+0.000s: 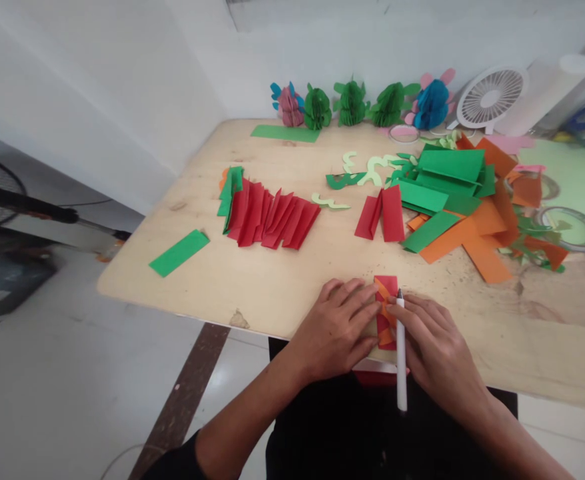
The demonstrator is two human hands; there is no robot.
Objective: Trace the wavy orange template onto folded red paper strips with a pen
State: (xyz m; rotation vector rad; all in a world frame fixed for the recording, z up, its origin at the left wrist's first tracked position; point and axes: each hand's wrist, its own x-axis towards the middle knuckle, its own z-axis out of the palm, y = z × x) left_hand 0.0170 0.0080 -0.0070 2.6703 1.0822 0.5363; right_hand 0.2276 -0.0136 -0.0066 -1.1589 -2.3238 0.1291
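Note:
A red paper strip [387,281] lies upright in my view at the table's front edge, with a wavy orange paper cutout [386,335] on top of it. My left hand [336,327] rests flat at the left side of the strip, its fingertips pressing on the cutout and the red paper. From the right, my right hand [436,343] touches the cutout's edge while its fingers hold a white pen [401,373]. The pen's dark tip points away from me, above the strip's right edge. Part of the cutout is hidden under my fingers.
Folded red strips [272,217] stand left of centre, near a green strip [180,253]. Green papers [445,175] and orange papers [487,233] are heaped at the right, beside tape rolls [572,227]. Paper honeycomb figures [351,105] and a white fan [492,99] line the wall.

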